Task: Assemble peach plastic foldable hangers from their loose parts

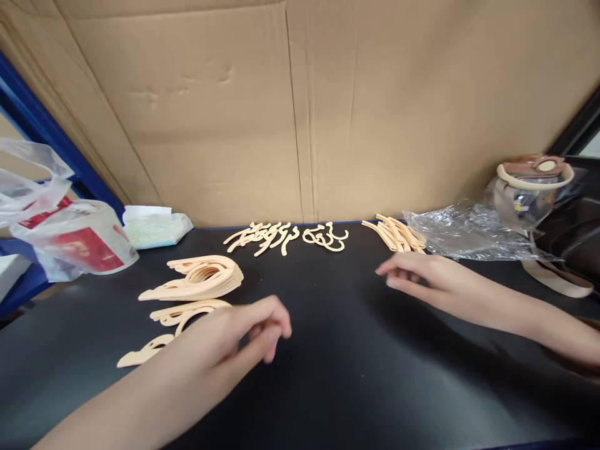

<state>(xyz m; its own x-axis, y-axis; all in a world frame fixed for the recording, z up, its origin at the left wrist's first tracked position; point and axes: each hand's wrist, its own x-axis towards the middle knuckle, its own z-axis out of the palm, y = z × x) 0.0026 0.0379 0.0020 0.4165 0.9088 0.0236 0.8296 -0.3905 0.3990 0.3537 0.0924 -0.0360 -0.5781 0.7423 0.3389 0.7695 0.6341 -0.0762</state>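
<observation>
- Hands hover low over a black surface (337, 375), both bare and both empty.
- The left hand (244, 334) reaches in from the lower left. Its grip is loose: the fingers (269, 347) are curled under the thumb with a small gap between them, and nothing is clamped in it.
- Just beside and partly behind that hand lie the loose curved pieces (185, 311), flat and beige. Whether the hand touches them cannot be told. One more of them (140, 354) lies further left.
- Behind these sits a stack of curved pieces (201, 278), neatly nested, clear of the hand.
- The right hand (422, 278) comes in from the right, palm down. Its grip is apart, with the fingers stretched out towards the left.
- A bundle of strips (396, 234) lies just beyond that hand, near it but not touching.
- Along the back edge lie small hooked pieces (262, 237) and, beside them, looped pieces (325, 238).
- Clear plastic wrap (469, 234) is crumpled at the right, with a lidded bottle (532, 184) and a beige strap (557, 280) behind it.
- At the left are a tissue pack (154, 228) and a plastic bag (60, 237).
- Cardboard (300, 106) stands as the back wall.
</observation>
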